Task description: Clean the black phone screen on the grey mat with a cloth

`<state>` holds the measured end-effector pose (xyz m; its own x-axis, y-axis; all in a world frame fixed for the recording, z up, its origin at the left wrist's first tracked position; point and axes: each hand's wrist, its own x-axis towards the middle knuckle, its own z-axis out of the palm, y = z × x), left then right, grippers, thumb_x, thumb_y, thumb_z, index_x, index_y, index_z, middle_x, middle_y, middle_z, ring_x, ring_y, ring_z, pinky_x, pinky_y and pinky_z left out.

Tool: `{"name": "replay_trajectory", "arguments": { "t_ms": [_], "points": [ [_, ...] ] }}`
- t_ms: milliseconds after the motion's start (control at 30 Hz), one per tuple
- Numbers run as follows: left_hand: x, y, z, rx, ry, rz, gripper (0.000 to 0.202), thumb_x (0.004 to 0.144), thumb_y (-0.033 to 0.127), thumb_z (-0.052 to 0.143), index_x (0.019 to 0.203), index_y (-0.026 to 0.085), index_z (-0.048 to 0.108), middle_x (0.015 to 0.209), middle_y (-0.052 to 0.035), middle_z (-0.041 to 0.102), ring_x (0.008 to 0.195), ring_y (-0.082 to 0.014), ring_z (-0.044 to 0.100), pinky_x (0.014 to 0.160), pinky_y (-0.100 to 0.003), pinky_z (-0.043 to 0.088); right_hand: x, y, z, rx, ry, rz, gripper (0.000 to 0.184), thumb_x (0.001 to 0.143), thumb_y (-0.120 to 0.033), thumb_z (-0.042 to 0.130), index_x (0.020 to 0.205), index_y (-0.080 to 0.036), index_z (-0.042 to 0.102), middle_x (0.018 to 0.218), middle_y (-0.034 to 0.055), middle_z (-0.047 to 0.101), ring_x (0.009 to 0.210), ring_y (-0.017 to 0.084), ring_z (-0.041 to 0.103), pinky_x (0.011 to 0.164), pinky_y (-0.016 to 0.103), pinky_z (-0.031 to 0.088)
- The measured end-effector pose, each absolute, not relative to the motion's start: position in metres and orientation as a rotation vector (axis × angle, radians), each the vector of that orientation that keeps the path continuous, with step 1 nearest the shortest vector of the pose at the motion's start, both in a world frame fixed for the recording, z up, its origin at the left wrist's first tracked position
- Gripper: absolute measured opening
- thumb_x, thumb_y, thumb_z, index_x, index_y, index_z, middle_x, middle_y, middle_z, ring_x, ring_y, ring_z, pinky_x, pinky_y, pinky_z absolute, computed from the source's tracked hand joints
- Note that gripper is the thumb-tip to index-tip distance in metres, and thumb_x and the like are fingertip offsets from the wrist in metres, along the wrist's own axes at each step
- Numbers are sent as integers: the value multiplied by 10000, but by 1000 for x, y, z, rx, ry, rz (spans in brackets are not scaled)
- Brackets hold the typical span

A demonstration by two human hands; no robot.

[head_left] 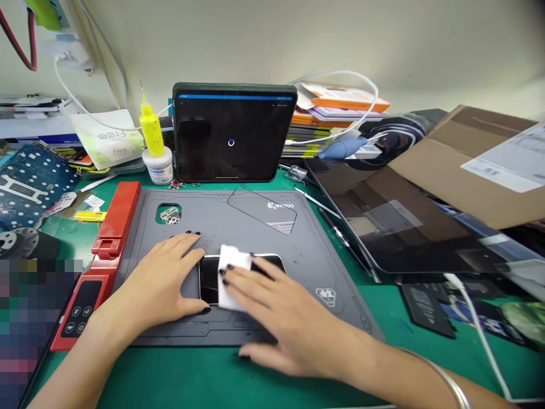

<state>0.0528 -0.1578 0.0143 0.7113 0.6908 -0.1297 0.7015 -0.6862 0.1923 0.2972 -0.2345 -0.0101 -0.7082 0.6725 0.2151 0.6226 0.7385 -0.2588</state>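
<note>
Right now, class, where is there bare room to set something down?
Bare: the green tabletop in front of the gray mat, between the left forearm and right hand; also the mat right of the phone, between the clear sheet and shield emblem. Crowded: behind the mat around the tablet; rightward around the cardboard box.

Phone: middle hidden under white wipe and right hand | tablet: header lettering too tiny to read from here | lower-left patch: blurred into blocks, I honestly can't say what's there | cardboard box: cut off by right edge
</note>
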Motion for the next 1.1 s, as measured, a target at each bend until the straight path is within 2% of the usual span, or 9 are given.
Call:
{"name": "replay_trajectory", "arguments": {
  "t_ms": [67,167,300,433,567,700,833,967,1100],
  "points": [
    [53,-158,15,2687,1119,-80,745,687,457,808,1316,146,556,1525,-173,395,1404,-370,371,1137,-529,363,298,-234,-10,-960,-2670,259,599,944,-507,546,1328,-46,552,1391,184,543,1344,307,446,1154,550,308],
    [52,-158,14,2674,1115,-56,744,693,466,803,1323,161,553,1528,-161,394,1402,-370,375,1134,-533,368,299,-233,-9,-1129,-2598,190,551,942,-428,569,1339,-46,542,1404,197,526,1329,320,463,1138,576,318],
    [50,-157,10,2668,1106,4,731,691,476,797,1310,170,557,1525,-154,402,1402,-373,375,1138,-535,365,298,-234,-9,-977,-2663,258,611,928,-500,569,1335,-45,548,1394,184,540,1348,312,438,1151,570,301],
    [50,-157,9,2668,1100,11,742,691,483,797,1322,183,549,1528,-145,401,1405,-369,373,1135,-536,372,297,-234,-10,-1119,-2586,214,559,938,-437,569,1351,-62,541,1400,185,534,1348,316,437,1139,587,309],
    [51,-157,12,2668,1106,-18,747,685,460,806,1323,166,553,1529,-157,394,1398,-376,380,1135,-549,369,297,-234,-10,-1023,-2645,259,582,943,-489,549,1336,-59,552,1399,175,539,1363,311,415,1155,565,290],
    [52,-157,13,2677,1113,-31,753,687,461,805,1329,161,550,1526,-162,399,1402,-374,374,1133,-551,372,298,-235,-9,-1132,-2577,211,542,934,-437,580,1321,-57,559,1391,173,545,1347,327,430,1146,583,294],
    [51,-156,12,2693,1104,-27,749,684,473,802,1320,163,555,1520,-166,405,1396,-370,383,1132,-549,374,298,-235,-8,-1001,-2645,275,577,939,-500,558,1325,-71,559,1390,153,553,1367,325,404,1150,579,292],
    [50,-156,12,2689,1109,-20,744,688,470,801,1323,172,554,1529,-155,396,1401,-374,374,1136,-549,369,296,-235,-6,-1142,-2598,254,562,943,-481,554,1328,-71,562,1407,158,535,1368,339,394,1147,599,281],
    [50,-157,13,2671,1103,-4,734,687,445,806,1318,162,561,1523,-158,404,1391,-387,386,1129,-557,377,296,-234,-6,-1038,-2672,300,591,961,-501,512,1357,-63,537,1427,148,518,1382,324,377,1151,583,286]
  ]
}}
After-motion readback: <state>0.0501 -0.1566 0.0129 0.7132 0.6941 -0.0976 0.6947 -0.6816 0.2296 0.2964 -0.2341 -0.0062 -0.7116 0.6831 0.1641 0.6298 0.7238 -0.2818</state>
